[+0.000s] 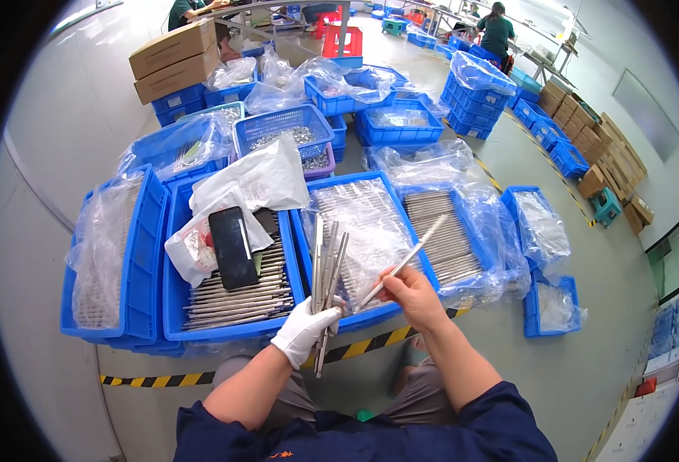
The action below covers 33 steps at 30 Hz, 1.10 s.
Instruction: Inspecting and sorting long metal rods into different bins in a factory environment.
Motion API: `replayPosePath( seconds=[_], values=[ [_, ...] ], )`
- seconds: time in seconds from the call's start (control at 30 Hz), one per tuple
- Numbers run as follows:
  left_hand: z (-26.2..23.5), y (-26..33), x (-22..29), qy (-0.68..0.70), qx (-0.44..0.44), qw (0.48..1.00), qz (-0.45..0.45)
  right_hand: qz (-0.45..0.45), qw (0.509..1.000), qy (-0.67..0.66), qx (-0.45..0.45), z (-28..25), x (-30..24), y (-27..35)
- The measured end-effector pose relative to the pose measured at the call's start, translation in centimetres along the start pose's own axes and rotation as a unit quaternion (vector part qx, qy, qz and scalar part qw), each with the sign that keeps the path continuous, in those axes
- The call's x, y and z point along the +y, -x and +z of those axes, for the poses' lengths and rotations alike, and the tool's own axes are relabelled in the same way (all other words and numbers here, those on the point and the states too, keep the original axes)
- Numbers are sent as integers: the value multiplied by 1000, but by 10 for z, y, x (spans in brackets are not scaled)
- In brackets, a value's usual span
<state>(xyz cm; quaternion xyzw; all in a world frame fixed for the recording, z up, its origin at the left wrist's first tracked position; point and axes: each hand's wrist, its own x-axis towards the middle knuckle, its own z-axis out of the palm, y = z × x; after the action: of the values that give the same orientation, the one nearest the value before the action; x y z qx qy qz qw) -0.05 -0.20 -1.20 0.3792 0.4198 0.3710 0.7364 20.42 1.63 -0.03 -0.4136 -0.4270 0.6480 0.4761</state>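
Currently: gloved left hand (302, 329) clamping fan of metal rods (327, 269), centre frame. Bare right hand (410, 296) pinching single rod (403, 262), angling upper right. Judging mid-way: crate of rods (235, 296) lower left and lined bin (370, 231) both remaining well filled.

The left hand (302, 331) wears a white glove and grips a bundle of silvery grey metal rods (327, 269), while the bare right hand (410, 294) pinches one more silver rod (405, 262); both sleeves (478, 431) are dark navy. The crates (172, 308) are bright blue, lined with clear, glossy plastic bags (463, 208), and a black phone (232, 246) lies on a white bag (259, 181). The floor (586, 369) is pale grey-green with a yellow-and-black striped tape (162, 379), and far back stand brown cartons (174, 60) and what seems a red stool (342, 40).
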Motion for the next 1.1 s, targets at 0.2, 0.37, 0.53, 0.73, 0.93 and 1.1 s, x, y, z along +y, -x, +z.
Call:
replayPosePath(
  seconds=[0.2,0.37,0.53,0.73,0.93,1.1],
  values=[
    [3,1,-1,73,-26,997,8,256,944,-102,-179,21,26,12],
    [-1,0,-6,62,-36,997,-8,318,920,-94,-209,25,33,13],
    [0,0,2,51,-7,999,9,328,894,-47,-301,35,35,25],
    [-12,-10,1,70,24,995,73,322,820,21,-472,51,36,45],
    [-16,-10,3,187,-9,979,74,301,870,-132,-367,50,20,48],
    [-16,-7,7,196,-23,979,43,261,903,-271,-208,42,-25,46]
  ],
)
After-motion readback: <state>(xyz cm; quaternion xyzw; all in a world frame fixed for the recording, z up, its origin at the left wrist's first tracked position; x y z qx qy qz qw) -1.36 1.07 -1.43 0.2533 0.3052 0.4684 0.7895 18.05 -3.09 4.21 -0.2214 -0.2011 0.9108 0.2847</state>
